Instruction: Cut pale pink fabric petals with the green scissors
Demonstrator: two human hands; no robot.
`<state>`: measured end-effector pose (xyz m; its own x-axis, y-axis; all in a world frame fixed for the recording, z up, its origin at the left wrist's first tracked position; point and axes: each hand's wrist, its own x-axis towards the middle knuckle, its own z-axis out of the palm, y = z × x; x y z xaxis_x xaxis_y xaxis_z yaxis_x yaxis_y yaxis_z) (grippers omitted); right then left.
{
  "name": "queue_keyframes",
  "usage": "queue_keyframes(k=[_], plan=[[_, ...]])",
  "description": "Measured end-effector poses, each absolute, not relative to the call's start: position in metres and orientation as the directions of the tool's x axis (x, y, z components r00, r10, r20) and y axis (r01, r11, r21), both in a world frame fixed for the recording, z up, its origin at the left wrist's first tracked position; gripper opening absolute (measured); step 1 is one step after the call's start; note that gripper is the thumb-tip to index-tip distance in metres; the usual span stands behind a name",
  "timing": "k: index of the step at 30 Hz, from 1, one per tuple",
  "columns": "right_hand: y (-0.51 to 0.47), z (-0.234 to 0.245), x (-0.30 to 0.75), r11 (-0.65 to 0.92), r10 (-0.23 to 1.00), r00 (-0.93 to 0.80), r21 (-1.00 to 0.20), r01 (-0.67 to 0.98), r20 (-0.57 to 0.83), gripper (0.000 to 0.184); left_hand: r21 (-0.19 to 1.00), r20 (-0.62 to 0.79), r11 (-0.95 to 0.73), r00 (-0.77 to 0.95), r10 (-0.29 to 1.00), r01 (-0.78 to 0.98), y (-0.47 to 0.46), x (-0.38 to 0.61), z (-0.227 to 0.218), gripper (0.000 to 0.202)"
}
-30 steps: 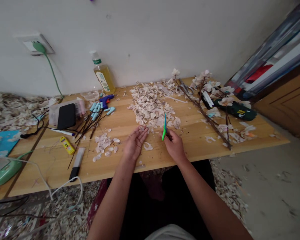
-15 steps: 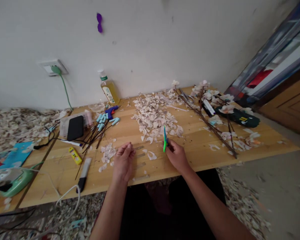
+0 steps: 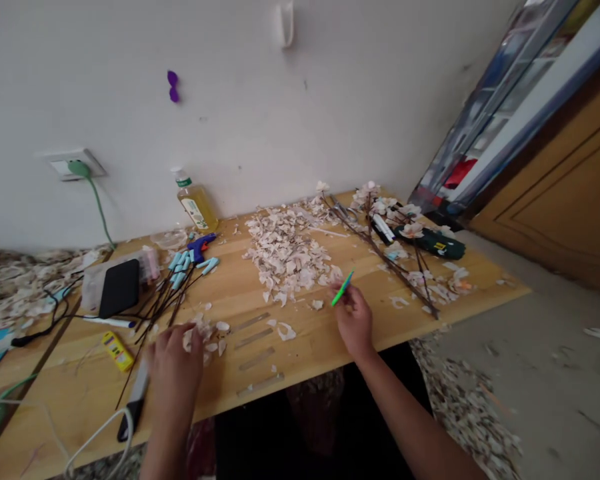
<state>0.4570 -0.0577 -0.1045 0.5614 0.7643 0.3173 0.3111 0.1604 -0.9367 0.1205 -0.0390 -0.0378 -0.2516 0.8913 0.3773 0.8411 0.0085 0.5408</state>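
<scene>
My left hand [image 3: 174, 360] is over the near-left part of the table, at a small heap of pale petal-like flakes [image 3: 211, 339]. Its fingers are bent and apart, slightly blurred, and I see nothing held in them. A slim green-and-blue tool [image 3: 343, 288] is gripped in my right hand [image 3: 355, 321], its tip pointing up and right; its exact kind does not show. Between the hands lie a few loose flakes [image 3: 286, 331]. Beyond my right hand spreads a large pile of similar flakes [image 3: 287, 253].
A utility knife [image 3: 139, 390] and yellow box [image 3: 117, 351] lie beside my left hand. Farther back are a black phone [image 3: 120, 288], a blue glue gun [image 3: 200, 247] and an oil bottle [image 3: 196, 205]. Flowering branches [image 3: 387, 260] lie at the right. Flakes litter the floor.
My left hand has moved left from the table's middle to the small flake heap. The tool in my right hand has tilted from upright to slanted. The view has turned right.
</scene>
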Motion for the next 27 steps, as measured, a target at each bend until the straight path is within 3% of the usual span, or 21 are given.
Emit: queue_keyframes(k=[2,4,9,13,16,19,22,25,27], plan=[[-0.049,-0.107,0.480,0.114,0.711,0.624,-0.929,0.353,0.324,0.029,0.399,0.460,0.077,-0.272,0.845,0.914,-0.046,0.115,-0.038,0.030],[-0.038,-0.109,0.500,0.024,0.699,0.628,-0.888,0.459,0.343,0.030,0.367,0.487,0.057,-0.244,0.839,0.929,-0.054,0.125,-0.041,0.034],[-0.012,-0.107,0.510,-0.178,0.745,0.501,-0.592,0.786,0.441,0.024,0.411,0.512,-0.262,0.017,0.859,0.873,-0.065,0.179,-0.059,0.027],[-0.003,-0.098,0.504,-0.266,0.783,0.519,-0.570,0.778,0.343,0.009,0.481,0.495,-0.397,0.132,0.859,0.782,-0.070,0.207,-0.068,0.030],[-0.009,-0.088,0.508,-0.260,0.819,0.550,-0.750,0.608,0.161,0.012,0.605,0.448,-0.418,0.144,0.883,0.678,-0.077,0.217,-0.067,0.029],[-0.034,-0.074,0.505,-0.144,0.863,0.504,-0.966,0.213,-0.017,0.030,0.826,0.305,-0.318,0.107,0.946,0.465,-0.087,0.233,-0.065,0.025],[-0.074,-0.058,0.484,-0.120,0.880,0.459,-0.992,-0.037,-0.123,0.038,0.992,0.029,-0.045,0.128,0.991,0.122,-0.095,0.264,-0.060,0.031],[-0.111,-0.045,0.456,-0.131,0.874,0.441,-0.972,-0.194,-0.206,0.036,0.966,-0.118,0.168,0.242,0.963,-0.196,-0.100,0.296,-0.053,0.045],[-0.125,-0.039,0.443,-0.148,0.890,0.385,-0.954,-0.262,-0.244,0.037,0.921,-0.161,0.256,0.310,0.937,-0.295,-0.101,0.310,-0.049,0.045]])
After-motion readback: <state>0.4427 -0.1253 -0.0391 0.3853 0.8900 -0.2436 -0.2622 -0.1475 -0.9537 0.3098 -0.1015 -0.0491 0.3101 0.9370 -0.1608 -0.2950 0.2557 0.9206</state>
